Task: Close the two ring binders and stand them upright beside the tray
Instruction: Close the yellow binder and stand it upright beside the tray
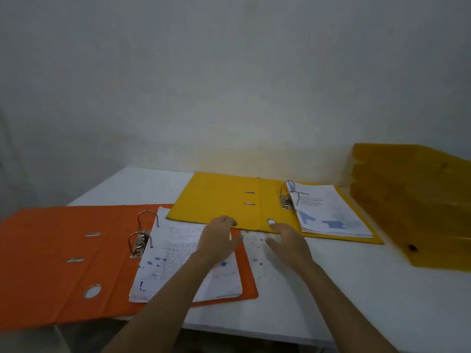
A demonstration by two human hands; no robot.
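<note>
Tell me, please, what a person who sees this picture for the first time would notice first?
Two open ring binders lie flat on the white table: an orange binder at the left and a yellow binder behind it, both with papers on the rings. Both hands, the left hand and the right hand, reach toward the yellow binder's near edge. A yellow tray stack stands at the right.

There were two open ring binders, an orange binder (63,261) and a yellow binder (216,200), one yellow tray (413,200), and two hands.
</note>
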